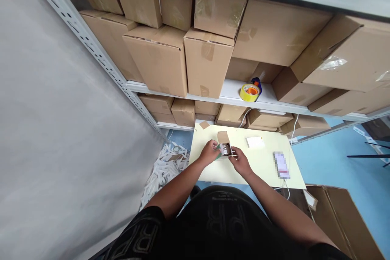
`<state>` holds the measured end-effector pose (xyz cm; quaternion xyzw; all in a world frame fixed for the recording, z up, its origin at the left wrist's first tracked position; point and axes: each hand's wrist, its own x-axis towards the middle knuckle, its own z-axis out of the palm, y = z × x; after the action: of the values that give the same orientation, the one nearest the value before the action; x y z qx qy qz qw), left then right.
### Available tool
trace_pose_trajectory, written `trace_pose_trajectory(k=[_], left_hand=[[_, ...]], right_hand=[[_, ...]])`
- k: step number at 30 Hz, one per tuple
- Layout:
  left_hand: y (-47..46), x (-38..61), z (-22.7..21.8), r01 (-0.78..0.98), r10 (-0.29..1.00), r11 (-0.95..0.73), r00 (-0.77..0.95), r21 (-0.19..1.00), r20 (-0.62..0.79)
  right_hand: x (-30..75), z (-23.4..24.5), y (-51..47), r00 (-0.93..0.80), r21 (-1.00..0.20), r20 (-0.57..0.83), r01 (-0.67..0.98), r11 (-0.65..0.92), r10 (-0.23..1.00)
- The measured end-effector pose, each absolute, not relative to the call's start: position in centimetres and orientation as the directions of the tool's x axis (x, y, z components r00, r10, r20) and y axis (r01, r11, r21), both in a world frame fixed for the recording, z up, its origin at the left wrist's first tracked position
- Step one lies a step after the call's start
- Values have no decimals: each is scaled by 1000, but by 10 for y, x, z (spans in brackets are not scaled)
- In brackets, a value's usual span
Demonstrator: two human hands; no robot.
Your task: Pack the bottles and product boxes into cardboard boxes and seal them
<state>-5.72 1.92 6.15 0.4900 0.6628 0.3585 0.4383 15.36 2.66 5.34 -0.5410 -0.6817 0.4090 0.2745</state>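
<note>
My left hand [209, 151] and my right hand [240, 161] meet over a pale yellow table [258, 166], both closed around a small cardboard box [224, 143] with its flap standing open. A shiny grey item sits in the box mouth between my fingers. What it is I cannot make out. Both forearms reach forward from my black shirt.
A white pad [255, 141] and a phone [280, 164] with a cable lie on the table to the right. Metal shelving [231, 96] holds many brown cartons and a yellow tape roll [250, 91]. White paper strips [164, 166] litter the blue floor at left. An open carton [341, 219] stands at lower right.
</note>
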Motion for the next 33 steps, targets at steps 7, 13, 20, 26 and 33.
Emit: trace_pose_trajectory(k=[7,13,20,26,33], left_hand=[[36,-63,73,374,995,101,-48,922,-89],[9,-72,84,510,975,-220,133,832,176],[1,-69,74,522,976,-218,128,824,178],[2,-68,68,490,976,-219,112,844,188],[3,-66,65,537,969,-247,122,807,216]], right_hand=[[144,57,21,-429,-700,95,613,367,898],[146,61,26,-345,-734,0,638,235,939],[151,65,27,-367,-786,-37,585,200,929],[151,64,31,-390,-810,-24,547,211,920],[151,64,30,-348,-792,-86,592,148,933]])
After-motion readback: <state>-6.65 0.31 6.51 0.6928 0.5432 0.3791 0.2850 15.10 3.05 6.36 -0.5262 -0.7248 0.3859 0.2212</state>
